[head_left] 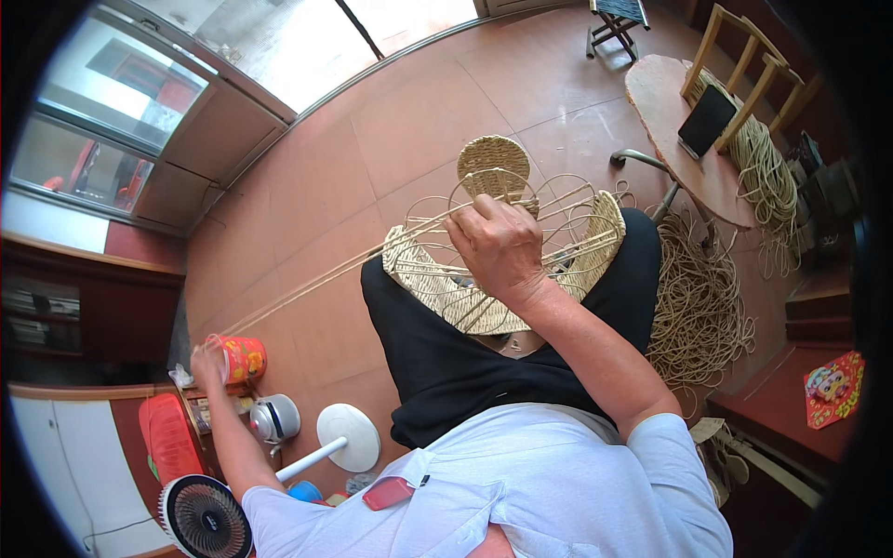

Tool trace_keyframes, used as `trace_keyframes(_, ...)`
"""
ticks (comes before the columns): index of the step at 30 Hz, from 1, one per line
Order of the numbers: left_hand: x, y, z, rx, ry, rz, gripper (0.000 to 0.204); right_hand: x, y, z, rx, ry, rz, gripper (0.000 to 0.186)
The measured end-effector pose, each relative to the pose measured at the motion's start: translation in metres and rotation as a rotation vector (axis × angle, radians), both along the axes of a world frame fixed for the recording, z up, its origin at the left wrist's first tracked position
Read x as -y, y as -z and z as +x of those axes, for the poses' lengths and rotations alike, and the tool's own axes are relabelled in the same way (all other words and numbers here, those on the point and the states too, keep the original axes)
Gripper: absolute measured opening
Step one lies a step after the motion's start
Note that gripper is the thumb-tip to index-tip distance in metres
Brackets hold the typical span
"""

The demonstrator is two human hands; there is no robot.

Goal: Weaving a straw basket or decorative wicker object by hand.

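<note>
Between my knees rests a partly woven straw-coloured basket [414, 270] on a frame of looped wires. My right hand [498, 240] is closed over the frame's middle, gripping strands of cord there. From it the pale twisted cord [312, 284] runs taut to the lower left. At its far end my left hand [206, 365] is closed around the cord, arm stretched out to the side. Just beyond the basket shows a round woven piece [493, 160]; whether it joins the basket I cannot tell. My right hand hides part of the frame.
A large heap of loose cord [702, 312] lies on the floor at my right. Beyond it, a table [665, 112] bears a black tablet [707, 122] and a wooden chair. On my left are a red bucket [245, 359], a kettle [276, 418] and a fan [206, 517].
</note>
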State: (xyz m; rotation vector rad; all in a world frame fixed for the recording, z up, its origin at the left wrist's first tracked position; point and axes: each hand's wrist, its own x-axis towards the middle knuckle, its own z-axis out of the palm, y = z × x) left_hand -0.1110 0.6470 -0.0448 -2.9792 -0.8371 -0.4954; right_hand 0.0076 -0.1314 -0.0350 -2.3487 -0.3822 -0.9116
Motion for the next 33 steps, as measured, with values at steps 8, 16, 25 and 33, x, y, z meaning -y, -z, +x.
trace_keyframes(8, -0.064, -0.062, -0.058, 0.229, -0.65, -0.602, 0.075, 0.002, -0.004, -0.002, 0.015, 0.041, -0.065, 0.019)
trace_keyframes(16, 0.156, -0.054, 0.058, -0.321, 0.27, -0.373, 0.079, 0.005, 0.0, 0.007, 0.042, 0.021, -0.009, 0.023)
trace_keyframes(25, 0.576, -0.031, 0.123, 0.195, 1.098, -0.515, 0.041, -0.01, -0.001, 0.0, 0.022, -0.006, 0.022, 0.02)
trace_keyframes(33, 0.506, -0.032, 0.136, 0.184, 0.866, -0.249, 0.03, 0.002, 0.002, 0.001, 0.042, 0.026, 0.047, 0.021)
